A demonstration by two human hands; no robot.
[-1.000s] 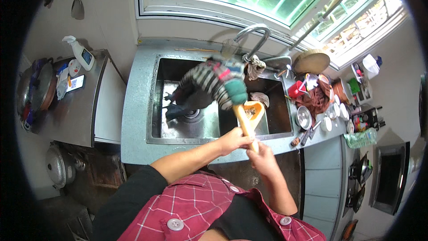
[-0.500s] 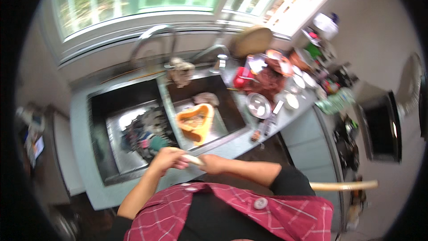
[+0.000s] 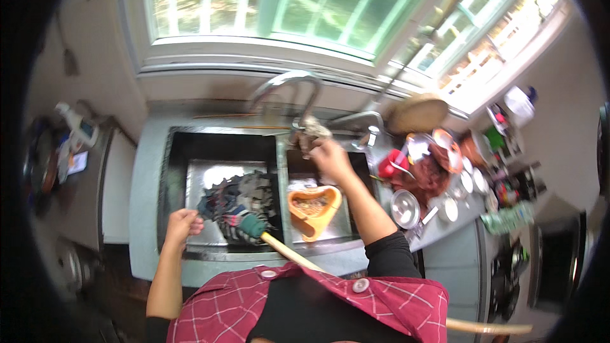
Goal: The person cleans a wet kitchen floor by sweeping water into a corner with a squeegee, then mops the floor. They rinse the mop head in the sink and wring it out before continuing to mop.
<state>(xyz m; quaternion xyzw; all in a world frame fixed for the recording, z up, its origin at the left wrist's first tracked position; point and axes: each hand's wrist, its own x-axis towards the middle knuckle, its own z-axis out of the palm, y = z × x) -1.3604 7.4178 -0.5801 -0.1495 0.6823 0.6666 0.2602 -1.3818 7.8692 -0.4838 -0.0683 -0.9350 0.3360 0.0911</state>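
Observation:
My right hand point(image 3: 330, 157) reaches across the sink to the curved metal faucet point(image 3: 289, 80), against a bunched grey-brown rag point(image 3: 312, 131) at its base. Its fingertips are partly hidden there, so their grip is unclear. My left hand point(image 3: 183, 225) is closed over the front left edge of the left basin, with nothing showing in it. A mop head point(image 3: 236, 198) of grey and dark cloth strips lies in that basin. From its green socket point(image 3: 253, 225), the wooden mop handle point(image 3: 293, 255) slants across my front and passes behind my apron, emerging at lower right.
In the right basin point(image 3: 356, 216) sits a yellow triangular strainer point(image 3: 311, 232) with food scraps. A metal bowl point(image 3: 405, 208), a red cup point(image 3: 389, 164) and other dishes crowd the right counter. A round wooden board point(image 3: 417, 114) leans under the window. At left stands a white spray bottle point(image 3: 79, 126).
Both hands have let go of the mop handle. My right hand has moved up to the faucet and my left hand out to the left. The view has shifted.

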